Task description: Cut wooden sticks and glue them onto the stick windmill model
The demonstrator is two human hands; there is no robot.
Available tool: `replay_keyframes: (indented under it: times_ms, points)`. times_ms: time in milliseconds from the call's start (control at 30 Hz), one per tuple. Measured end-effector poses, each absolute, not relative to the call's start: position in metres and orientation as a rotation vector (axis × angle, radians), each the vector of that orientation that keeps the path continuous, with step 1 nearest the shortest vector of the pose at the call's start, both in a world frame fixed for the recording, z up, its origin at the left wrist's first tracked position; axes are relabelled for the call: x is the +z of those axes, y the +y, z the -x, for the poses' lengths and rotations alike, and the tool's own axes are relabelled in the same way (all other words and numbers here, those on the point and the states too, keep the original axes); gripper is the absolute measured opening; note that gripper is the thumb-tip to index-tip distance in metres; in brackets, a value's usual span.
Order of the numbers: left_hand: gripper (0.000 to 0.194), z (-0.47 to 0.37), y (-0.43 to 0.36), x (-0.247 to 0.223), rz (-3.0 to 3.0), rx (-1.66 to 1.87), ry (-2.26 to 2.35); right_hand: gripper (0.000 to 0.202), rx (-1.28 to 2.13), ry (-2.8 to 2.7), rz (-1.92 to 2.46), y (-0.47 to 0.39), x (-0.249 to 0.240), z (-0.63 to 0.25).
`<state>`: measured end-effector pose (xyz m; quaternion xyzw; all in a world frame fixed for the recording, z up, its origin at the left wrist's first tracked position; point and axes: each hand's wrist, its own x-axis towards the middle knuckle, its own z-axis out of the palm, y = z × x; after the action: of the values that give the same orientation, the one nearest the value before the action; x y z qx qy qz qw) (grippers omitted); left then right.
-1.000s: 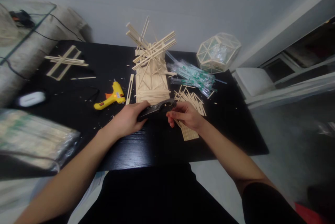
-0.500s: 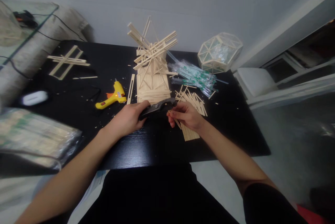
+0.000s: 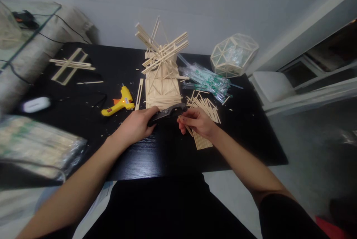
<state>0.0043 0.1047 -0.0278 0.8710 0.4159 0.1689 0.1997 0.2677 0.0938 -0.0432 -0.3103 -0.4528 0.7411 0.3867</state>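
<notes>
Left hand wraps the dark tool at nine o'clock; right hand, at three, pinches a thin stick, probably light, brittle, best gripped mid-length.

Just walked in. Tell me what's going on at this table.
A person's left hand grips a dark, curved metal hand tool, while the right hand pinches a thin, pale wooden stick near the tool's far end. Beyond them stands a pale wooden-stick structure with crossed arms. A yellow plastic glue gun lies to its left on the black table; loose pale sticks lie just past the right hand.
</notes>
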Motion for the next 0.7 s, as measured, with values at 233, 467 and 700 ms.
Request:
replay_keyframes:
  times_ms: [233, 467, 700]
  points:
    - [0.022, -0.004, 0.106, -0.028, -2.409, 0.505, 1.099, 0.025, 1.774, -1.283, 0.819, 0.094, -0.035, -0.271]
    - [0.012, -0.006, 0.104, -0.031, -2.393, 0.502, 1.166, 0.022, 1.542, -1.343, 0.923, 0.092, -0.033, -0.268]
    - [0.012, -0.008, 0.102, -0.031, -2.411, 0.444, 1.234, 0.024, 1.549, -1.312, 0.942, 0.09, -0.036, -0.266]
